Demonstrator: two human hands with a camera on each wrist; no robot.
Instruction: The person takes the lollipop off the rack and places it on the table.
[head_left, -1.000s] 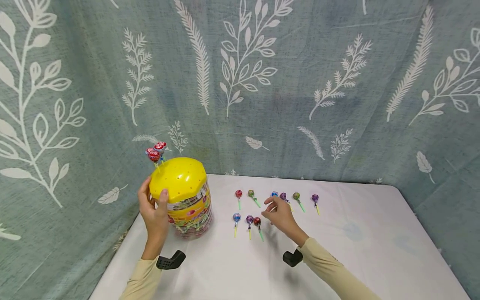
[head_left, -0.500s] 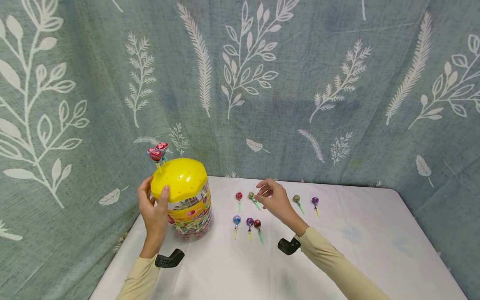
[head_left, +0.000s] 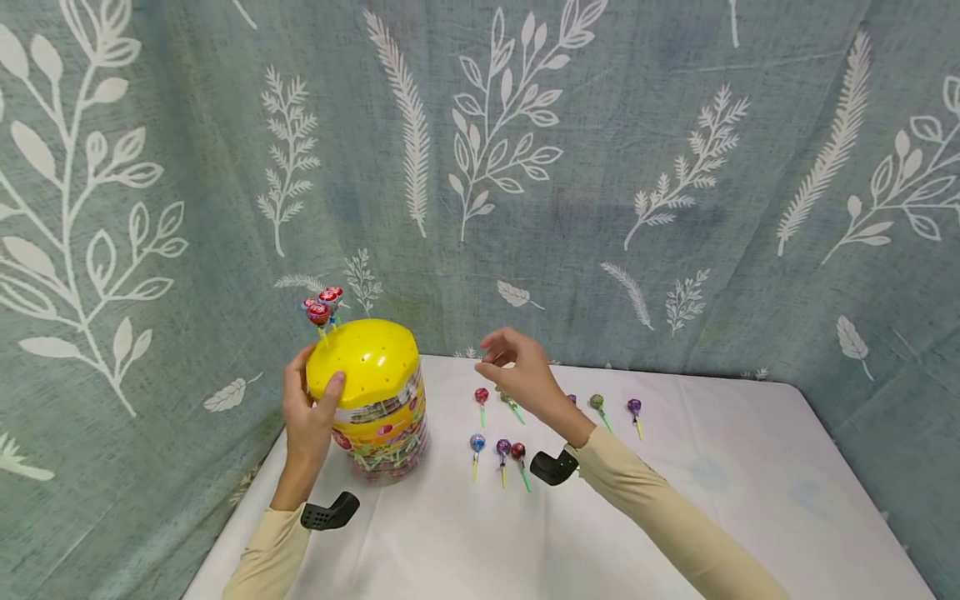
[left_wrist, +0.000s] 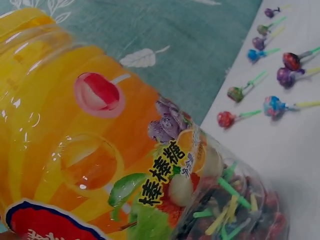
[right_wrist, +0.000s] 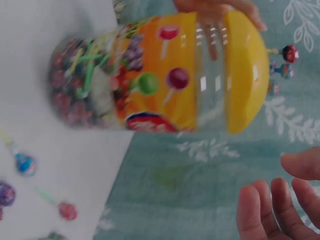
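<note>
My left hand [head_left: 309, 425] grips a clear lollipop jar [head_left: 384, 427] at its yellow lid [head_left: 367, 358], thumb on the near side. Small holes dot the lid, and a cluster of red-wrapped lollipops [head_left: 318, 313] stands upright at its left edge. In the left wrist view the orange label [left_wrist: 100, 145] and lollipops [left_wrist: 240, 215] inside the jar show. My right hand [head_left: 519, 375] is raised right of the jar, above the back row, partly covering it. The right wrist view shows its loosely curved fingers [right_wrist: 248, 212], thumb apart, with nothing between them.
On the white table [head_left: 712, 517] lie several loose lollipops in two rows, including a blue one [head_left: 477, 443], a dark red one [head_left: 518, 452] and a purple one [head_left: 634, 407]. A leaf-patterned curtain [head_left: 480, 167] hangs behind and at both sides.
My right hand has moved left and upward from over the middle of the back row towards the jar. The left hand keeps its grip on the lid, and the loose lollipops stay put.
</note>
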